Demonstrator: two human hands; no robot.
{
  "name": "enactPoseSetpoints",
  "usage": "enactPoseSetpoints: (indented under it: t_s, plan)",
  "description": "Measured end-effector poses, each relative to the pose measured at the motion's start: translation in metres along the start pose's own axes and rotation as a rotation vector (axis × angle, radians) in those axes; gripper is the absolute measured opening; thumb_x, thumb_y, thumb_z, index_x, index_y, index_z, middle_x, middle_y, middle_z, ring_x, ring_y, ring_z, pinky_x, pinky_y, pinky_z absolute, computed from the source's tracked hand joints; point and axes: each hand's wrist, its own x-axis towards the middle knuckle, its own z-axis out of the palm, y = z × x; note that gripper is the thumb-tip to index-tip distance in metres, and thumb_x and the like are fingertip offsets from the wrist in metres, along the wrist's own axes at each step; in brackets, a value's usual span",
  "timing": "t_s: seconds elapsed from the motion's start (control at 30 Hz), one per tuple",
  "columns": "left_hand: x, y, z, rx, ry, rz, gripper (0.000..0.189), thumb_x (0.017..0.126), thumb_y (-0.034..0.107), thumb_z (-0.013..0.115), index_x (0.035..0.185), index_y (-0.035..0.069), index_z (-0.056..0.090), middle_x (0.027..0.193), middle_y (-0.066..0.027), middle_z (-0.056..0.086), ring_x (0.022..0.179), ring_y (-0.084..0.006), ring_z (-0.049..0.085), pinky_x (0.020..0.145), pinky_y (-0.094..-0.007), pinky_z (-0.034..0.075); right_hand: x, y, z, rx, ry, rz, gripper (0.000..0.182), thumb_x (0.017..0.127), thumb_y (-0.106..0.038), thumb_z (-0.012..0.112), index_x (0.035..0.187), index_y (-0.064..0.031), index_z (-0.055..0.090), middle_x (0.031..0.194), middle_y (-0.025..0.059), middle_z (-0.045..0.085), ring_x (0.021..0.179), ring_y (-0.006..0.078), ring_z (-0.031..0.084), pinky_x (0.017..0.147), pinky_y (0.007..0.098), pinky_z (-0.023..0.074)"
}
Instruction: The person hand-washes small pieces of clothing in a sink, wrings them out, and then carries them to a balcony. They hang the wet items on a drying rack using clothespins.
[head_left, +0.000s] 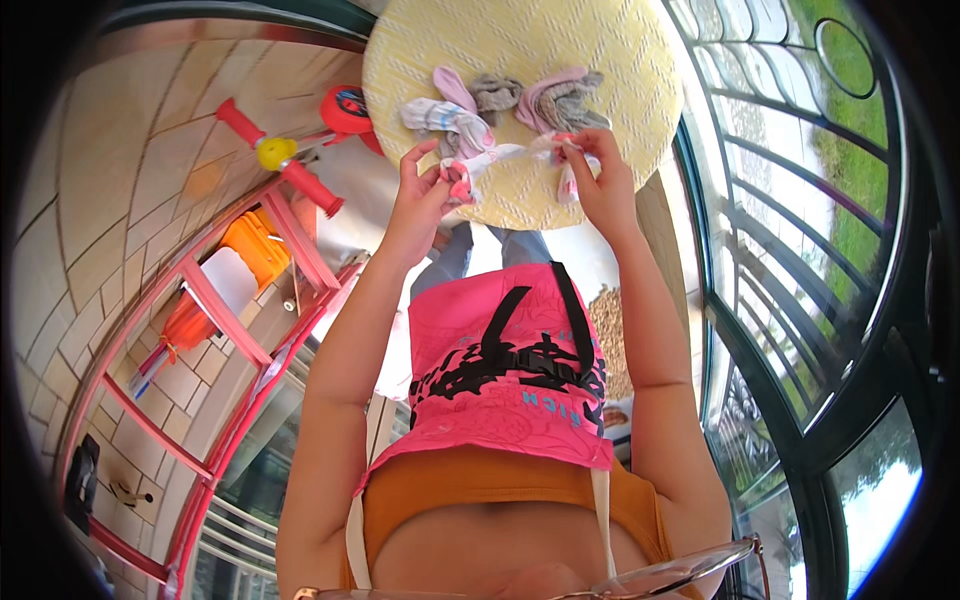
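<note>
Several small socks lie on a round table with a yellow patterned cover (637, 45). My left hand (427, 196) grips the pink-and-white end of a white sock (487, 159) near the table's front edge. A whitish piece with pink marks (553, 144) is pinched between thumb and fingers of my right hand (600, 169); whether the two pieces are joined cannot be told. Just beyond my left hand lies a white sock with blue marks (439, 115), with a pink sock (452, 85) behind it. Farther back are a bunched grey sock (496, 96) and a grey sock (571, 105) beside pink fabric (534, 101).
Red handlebars with a yellow centre (276, 152) stand left of the table, near a red round object (346, 110). A pink ladder-like frame (225, 311) is at the left, with an orange container (255, 247) behind it. Metal-barred glazing (795, 202) borders the right.
</note>
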Motion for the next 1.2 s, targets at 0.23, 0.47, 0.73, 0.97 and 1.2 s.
enactPoseSetpoints:
  t_s: [0.23,0.47,0.73,0.97,1.2]
  plan:
    - [-0.114,0.116,0.014,0.911,0.01,0.689,0.018,0.092,0.008,0.056,0.108,0.003,0.064,0.1,-0.0051,0.06,0.088,-0.0113,0.06,0.077,-0.0249,0.049,-0.007,-0.172,-0.043,0.224,-0.326,-0.138,0.018,0.092,-0.006,0.057,0.109,-0.0037,0.061,0.08,0.0046,0.066,0.072,0.0096,0.063,0.065,0.0242,0.0497]
    - [-0.212,0.235,0.032,0.939,0.139,0.833,0.012,0.088,0.008,0.061,0.096,0.0,0.058,0.089,-0.0039,0.06,0.074,-0.0081,0.062,0.064,-0.0243,0.052,-0.015,-0.355,-0.034,0.049,-0.632,-0.521,0.058,0.081,-0.031,0.072,0.124,-0.0012,0.047,0.095,0.0108,0.063,0.083,0.0179,0.063,0.071,0.0309,0.0509]
    - [-0.314,0.304,0.009,0.568,0.093,0.75,0.03,0.089,0.012,0.063,0.116,0.005,0.052,0.112,-0.0034,0.054,0.091,-0.0115,0.061,0.074,-0.0285,0.055,-0.032,-0.49,0.016,-0.274,-0.712,-0.914,0.043,0.073,-0.015,0.069,0.11,0.0001,0.053,0.087,0.0164,0.066,0.081,0.028,0.066,0.073,0.0352,0.0517]
    - [-0.325,0.284,-0.045,0.729,-0.069,0.8,0.057,0.084,0.018,0.07,0.133,0.005,0.044,0.12,-0.0028,0.056,0.105,-0.0121,0.055,0.095,-0.0311,0.043,-0.031,-0.578,0.029,-0.315,-0.829,-0.95,0.021,0.077,0.005,0.057,0.097,-0.0014,0.053,0.078,0.0062,0.064,0.068,0.0107,0.059,0.06,0.0262,0.0473]
    - [-0.365,0.285,-0.079,0.426,0.147,0.791,0.048,0.087,0.022,0.067,0.129,0.005,0.048,0.108,-0.0032,0.061,0.098,-0.0102,0.057,0.086,-0.0281,0.046,-0.05,-0.632,0.033,0.018,-0.814,-1.06,0.015,0.078,0.005,0.053,0.091,-0.0028,0.052,0.076,0.0008,0.059,0.065,0.0056,0.055,0.058,0.0217,0.0426]
